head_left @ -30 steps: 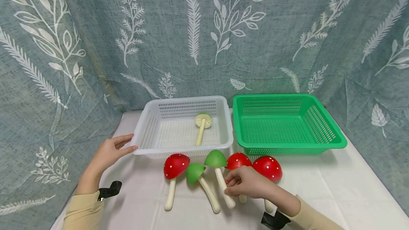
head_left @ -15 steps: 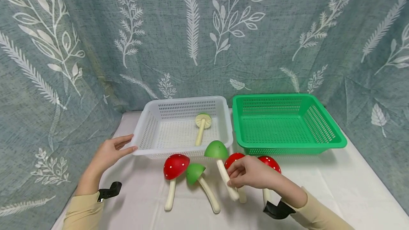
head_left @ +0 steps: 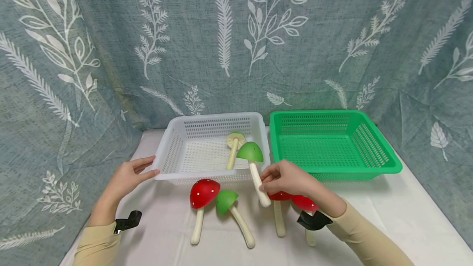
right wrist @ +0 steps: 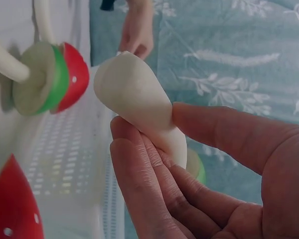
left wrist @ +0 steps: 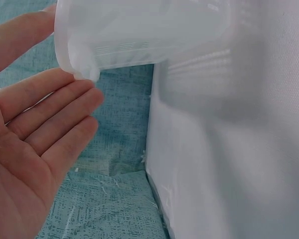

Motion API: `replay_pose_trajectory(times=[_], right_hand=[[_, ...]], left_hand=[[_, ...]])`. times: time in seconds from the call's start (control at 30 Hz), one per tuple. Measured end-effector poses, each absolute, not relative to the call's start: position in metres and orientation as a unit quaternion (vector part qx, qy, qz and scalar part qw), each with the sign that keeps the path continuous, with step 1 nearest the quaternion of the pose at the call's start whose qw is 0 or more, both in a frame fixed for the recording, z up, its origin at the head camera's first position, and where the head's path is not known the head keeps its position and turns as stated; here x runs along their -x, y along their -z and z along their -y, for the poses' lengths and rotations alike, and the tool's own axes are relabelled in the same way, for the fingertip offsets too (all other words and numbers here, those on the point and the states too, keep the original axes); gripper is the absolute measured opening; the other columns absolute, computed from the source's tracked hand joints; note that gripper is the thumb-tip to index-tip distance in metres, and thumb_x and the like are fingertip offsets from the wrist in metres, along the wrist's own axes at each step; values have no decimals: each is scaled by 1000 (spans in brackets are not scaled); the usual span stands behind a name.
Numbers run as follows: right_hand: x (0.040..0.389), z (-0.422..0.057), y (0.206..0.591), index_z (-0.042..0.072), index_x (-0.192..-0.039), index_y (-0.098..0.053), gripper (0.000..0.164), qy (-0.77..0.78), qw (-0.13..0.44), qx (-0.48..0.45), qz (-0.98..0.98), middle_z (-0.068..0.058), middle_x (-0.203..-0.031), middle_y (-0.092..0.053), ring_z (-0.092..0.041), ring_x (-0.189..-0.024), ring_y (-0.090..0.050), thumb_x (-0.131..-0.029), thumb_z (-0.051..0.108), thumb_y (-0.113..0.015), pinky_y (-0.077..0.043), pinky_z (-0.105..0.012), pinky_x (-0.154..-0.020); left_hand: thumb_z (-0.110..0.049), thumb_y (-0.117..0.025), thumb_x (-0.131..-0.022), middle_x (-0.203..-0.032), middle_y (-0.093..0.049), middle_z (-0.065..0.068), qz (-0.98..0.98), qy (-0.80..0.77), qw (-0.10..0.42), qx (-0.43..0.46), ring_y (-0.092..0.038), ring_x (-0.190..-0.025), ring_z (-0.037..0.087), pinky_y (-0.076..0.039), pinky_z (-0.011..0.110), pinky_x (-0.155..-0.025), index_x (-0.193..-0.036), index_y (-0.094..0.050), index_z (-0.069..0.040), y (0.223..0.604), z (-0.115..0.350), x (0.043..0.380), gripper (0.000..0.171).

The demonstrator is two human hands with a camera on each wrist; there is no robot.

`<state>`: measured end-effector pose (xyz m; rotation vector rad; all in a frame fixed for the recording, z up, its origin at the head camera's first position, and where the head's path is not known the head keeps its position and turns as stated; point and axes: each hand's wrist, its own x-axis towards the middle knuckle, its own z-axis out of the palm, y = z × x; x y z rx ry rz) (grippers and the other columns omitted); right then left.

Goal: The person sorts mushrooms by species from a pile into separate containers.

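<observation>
My right hand (head_left: 290, 182) pinches the white stem of a green-capped toy mushroom (head_left: 250, 152) between thumb and fingers. Its cap overlaps the front right corner of the white basket (head_left: 207, 176) in the head view. Close up, the thick stem (right wrist: 134, 92) crosses the right wrist view, with most of the cap hidden behind it. My left hand (head_left: 127, 177) is at the basket's left side, its straight fingertips right at the rim. Another green mushroom (head_left: 232, 157) lies inside that basket. Two red mushrooms (head_left: 279, 218) (head_left: 304, 203) are partly covered by my right hand and forearm.
On the white-covered table (head_left: 159, 233) lie a red spotted mushroom (head_left: 204, 193) and a green mushroom (head_left: 226, 201), in front of the white basket. A green basket (head_left: 336, 175) stands to its right. Behind hangs a blue-green leaf-patterned curtain (head_left: 192, 44).
My right hand has lifted the green mushroom off the table and moved it away from me, up to the white basket's front edge. My left hand has stayed where it was.
</observation>
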<state>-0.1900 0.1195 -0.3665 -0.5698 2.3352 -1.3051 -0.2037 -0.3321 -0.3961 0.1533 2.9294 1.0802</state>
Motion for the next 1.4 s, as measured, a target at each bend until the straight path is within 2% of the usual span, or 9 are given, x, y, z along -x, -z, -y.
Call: replay_pose_trajectory(times=[0.17,0.33,0.6,0.87,1.17,1.4], right_hand=[[203,-114,363,-5,-104,-68,26,491,218,176,-825,-13,-91,-72,-14,-75,-68,-82,10,-72,-60,-34,-71],[212,-108,357,-7,-105,-67,28,505,222,158,-819,-15,-93,-72,-16,-73,-70,-83,8,-72,-59,-40,-75],[231,-99,351,-4,-107,-68,30,501,229,138,-823,-11,-94,-71,-17,-74,-70,-82,11,-72,-59,-32,-72],[248,-87,344,-6,-108,-67,30,506,246,151,-813,-14,-97,-71,-16,-74,-70,-82,9,-71,-59,-35,-76],[269,-71,338,-5,-113,-65,31,499,284,141,-807,-13,-99,-71,-13,-78,-69,-85,9,-68,-55,-42,-88],[285,-60,339,-2,-121,-62,37,494,304,129,-804,-15,-110,-67,-13,-85,-68,-87,11,-66,-55,-37,-89]], left_hand=[[-48,-65,-87,-141,-48,17,-936,-347,6,-51,-47,-127,39,-45,51,-98,-140,-47,-6,397,332,204,70],[-48,-65,-87,-142,-48,16,-936,-349,7,-49,-46,-128,40,-44,52,-99,-140,-47,-7,398,333,204,70],[-49,-65,-86,-141,-48,16,-936,-348,2,-49,-47,-127,39,-45,51,-98,-140,-48,-6,398,333,205,70],[-49,-65,-86,-141,-49,17,-935,-351,3,-51,-47,-127,39,-44,52,-99,-140,-48,-7,399,334,205,70],[-50,-65,-86,-142,-48,17,-934,-353,9,-48,-46,-128,40,-43,54,-99,-140,-48,-7,399,334,206,71],[-49,-65,-86,-142,-47,17,-934,-354,9,-48,-45,-129,40,-43,53,-99,-140,-47,-7,399,334,206,71]])
